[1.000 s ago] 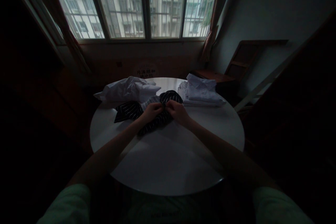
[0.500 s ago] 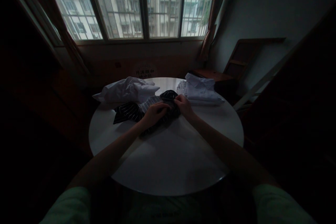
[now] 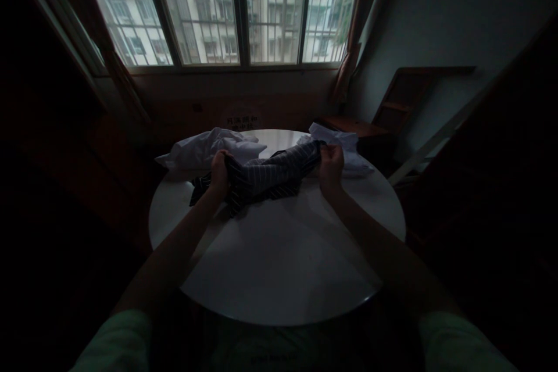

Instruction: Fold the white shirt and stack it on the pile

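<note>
A dark striped cloth (image 3: 272, 173) stretches between my two hands over the round white table (image 3: 279, 267). My left hand (image 3: 220, 173) is closed on its left end, and my right hand (image 3: 331, 164) pinches the upper right end. The middle of the cloth shows a lighter grey striped side, while black striped parts hang down onto the tabletop. Behind my left hand lies a crumpled white cloth (image 3: 200, 148). Folded white clothing (image 3: 355, 154) sits behind and beside my right hand, partly covered by it.
Beyond the table is a barred window (image 3: 270, 17) with curtains at both sides. A wooden chair (image 3: 399, 102) and a low brown surface (image 3: 353, 125) stand at the back right. The room's sides are very dark.
My hands have moved apart, the left one leftward and the right one rightward. The striped cloth, bunched on the table before, is now raised and spread between them.
</note>
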Tool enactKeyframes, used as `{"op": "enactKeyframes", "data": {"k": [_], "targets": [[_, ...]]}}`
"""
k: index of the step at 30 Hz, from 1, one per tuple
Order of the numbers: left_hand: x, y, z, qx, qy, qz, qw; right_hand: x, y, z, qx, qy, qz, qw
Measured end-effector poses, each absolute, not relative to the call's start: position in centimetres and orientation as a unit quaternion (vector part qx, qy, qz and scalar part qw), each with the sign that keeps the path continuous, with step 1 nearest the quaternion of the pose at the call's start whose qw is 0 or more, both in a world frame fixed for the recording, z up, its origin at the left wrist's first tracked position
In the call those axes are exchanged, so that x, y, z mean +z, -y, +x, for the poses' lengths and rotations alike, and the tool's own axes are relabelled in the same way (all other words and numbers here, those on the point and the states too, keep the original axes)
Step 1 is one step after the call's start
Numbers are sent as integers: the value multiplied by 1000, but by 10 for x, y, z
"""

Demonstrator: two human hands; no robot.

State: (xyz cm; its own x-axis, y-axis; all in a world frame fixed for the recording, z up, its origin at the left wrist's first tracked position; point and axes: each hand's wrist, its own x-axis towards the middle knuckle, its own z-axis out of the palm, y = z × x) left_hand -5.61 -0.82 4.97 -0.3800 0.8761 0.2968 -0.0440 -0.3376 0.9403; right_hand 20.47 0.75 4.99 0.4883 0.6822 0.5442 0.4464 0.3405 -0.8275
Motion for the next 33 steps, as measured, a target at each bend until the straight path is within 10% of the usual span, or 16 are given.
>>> {"op": "enactKeyframes", "data": {"k": [5,14,23,33], "targets": [[47,-1,-68,640,-531,466,303,41,-10,198,160,564,-534,609],[10,-6,-54,406,-577,676,214,19,4,177,47,786,-545,288],[31,33,-27,248,-351,818,382,28,0,186,42,689,-568,447],[33,30,-27,198,-458,802,328,29,-1,191,82,776,-584,225]]}}
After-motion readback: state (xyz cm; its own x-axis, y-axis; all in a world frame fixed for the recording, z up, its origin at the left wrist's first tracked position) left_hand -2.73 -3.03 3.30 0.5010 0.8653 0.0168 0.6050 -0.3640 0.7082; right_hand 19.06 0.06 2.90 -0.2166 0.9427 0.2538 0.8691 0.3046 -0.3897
